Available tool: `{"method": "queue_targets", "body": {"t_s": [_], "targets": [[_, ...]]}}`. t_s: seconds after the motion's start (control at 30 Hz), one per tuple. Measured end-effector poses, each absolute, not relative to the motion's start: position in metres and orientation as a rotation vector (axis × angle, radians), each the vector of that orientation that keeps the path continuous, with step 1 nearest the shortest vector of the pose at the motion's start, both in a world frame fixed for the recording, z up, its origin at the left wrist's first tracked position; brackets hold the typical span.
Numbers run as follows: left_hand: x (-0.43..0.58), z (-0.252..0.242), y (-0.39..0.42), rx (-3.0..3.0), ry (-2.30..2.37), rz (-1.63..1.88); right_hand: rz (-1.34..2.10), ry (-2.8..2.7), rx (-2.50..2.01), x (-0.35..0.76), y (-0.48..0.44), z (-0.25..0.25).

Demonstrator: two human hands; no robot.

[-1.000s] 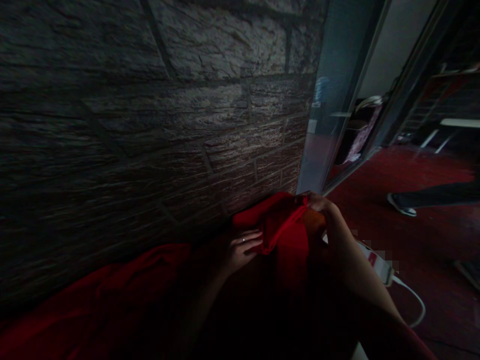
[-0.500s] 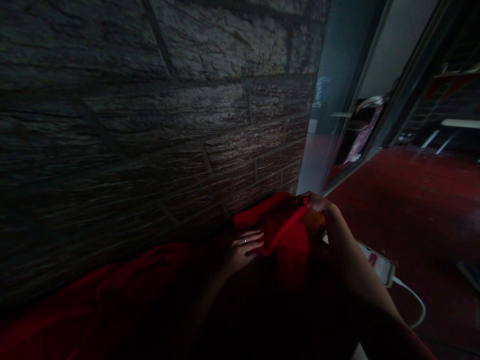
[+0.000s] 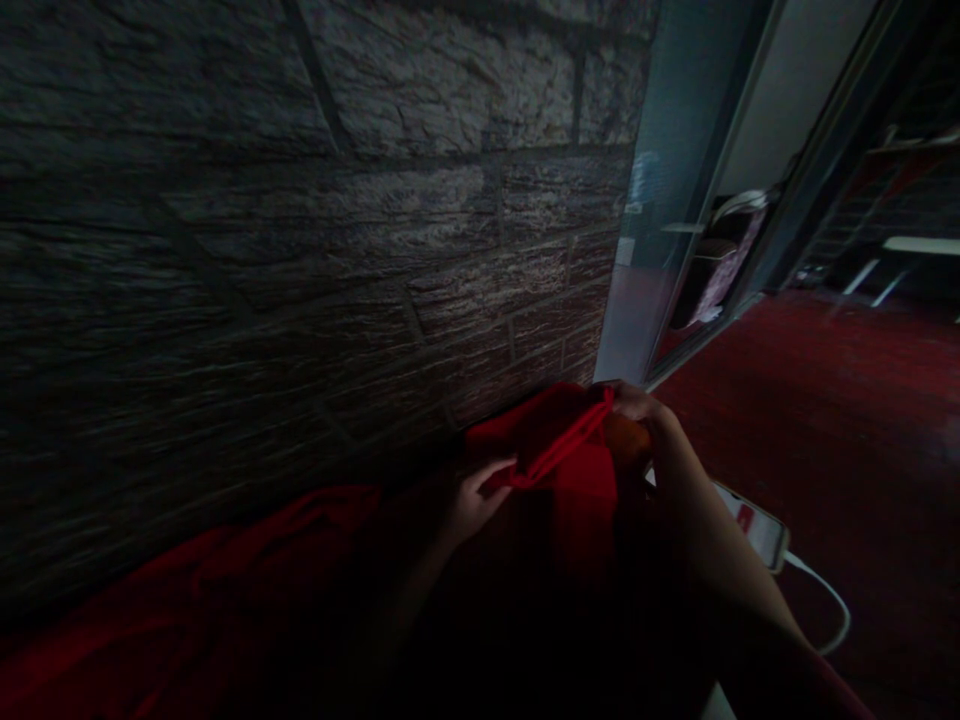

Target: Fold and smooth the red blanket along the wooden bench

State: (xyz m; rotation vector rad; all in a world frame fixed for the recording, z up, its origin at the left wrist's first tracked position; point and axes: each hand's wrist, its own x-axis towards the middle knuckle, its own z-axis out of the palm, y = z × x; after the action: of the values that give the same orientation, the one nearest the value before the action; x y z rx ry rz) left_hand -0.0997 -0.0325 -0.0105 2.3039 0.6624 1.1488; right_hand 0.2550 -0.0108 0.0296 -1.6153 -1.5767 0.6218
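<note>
A red cloth (image 3: 559,440) lies partly folded against the wall, with one strip of it hanging down toward me. My left hand (image 3: 480,495) pinches its near left corner between thumb and fingers. At the far right corner, my right hand (image 3: 632,402) grips the folded edge; some of its fingertips are hidden behind the fabric. Just below my right hand shows an orange-brown rounded surface (image 3: 628,438), too dark to name. More red cloth (image 3: 300,530) lies rumpled to the left.
A rough brick wall (image 3: 420,220) rises right behind the cloth. To the right, a phone (image 3: 761,530) with a white cable (image 3: 832,600) lies partly behind my right forearm. Beyond are a glass door (image 3: 660,220), a red floor (image 3: 840,400) and a white bench (image 3: 922,246). The foreground is very dark.
My left hand has gone from lying with fingers spread on the cloth to pinching its corner. The near edge is now folded up tighter. My right hand stays at its corner.
</note>
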Motion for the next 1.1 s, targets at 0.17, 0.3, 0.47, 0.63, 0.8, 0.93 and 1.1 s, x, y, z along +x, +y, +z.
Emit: {"method": "queue_targets", "body": {"t_s": [0.17,0.3,0.47,0.63,0.8,0.93,1.1], "targets": [[-0.096,-0.021,-0.013,1.887,1.054,1.291,0.966,-1.443,-1.391,0.254,0.003,0.026],[-0.095,-0.023,0.005,1.765,1.063,1.249,0.882,-1.359,-1.421,0.246,0.013,0.018],[-0.104,-0.024,0.020,1.678,1.049,1.230,0.633,-1.415,-1.655,0.238,0.023,0.008],[-0.104,-0.013,0.018,1.476,1.253,1.175,0.430,-1.559,-1.798,0.239,0.025,0.004],[-0.098,0.018,0.021,1.113,1.045,1.019,0.480,-1.478,-1.823,0.241,0.028,0.002],[-0.093,0.037,0.030,0.979,0.861,0.780,0.557,-1.275,-1.782,0.241,0.032,-0.004],[-0.083,0.040,0.037,0.904,0.913,0.669,0.668,-1.149,-1.608,0.240,0.035,-0.008]]}}
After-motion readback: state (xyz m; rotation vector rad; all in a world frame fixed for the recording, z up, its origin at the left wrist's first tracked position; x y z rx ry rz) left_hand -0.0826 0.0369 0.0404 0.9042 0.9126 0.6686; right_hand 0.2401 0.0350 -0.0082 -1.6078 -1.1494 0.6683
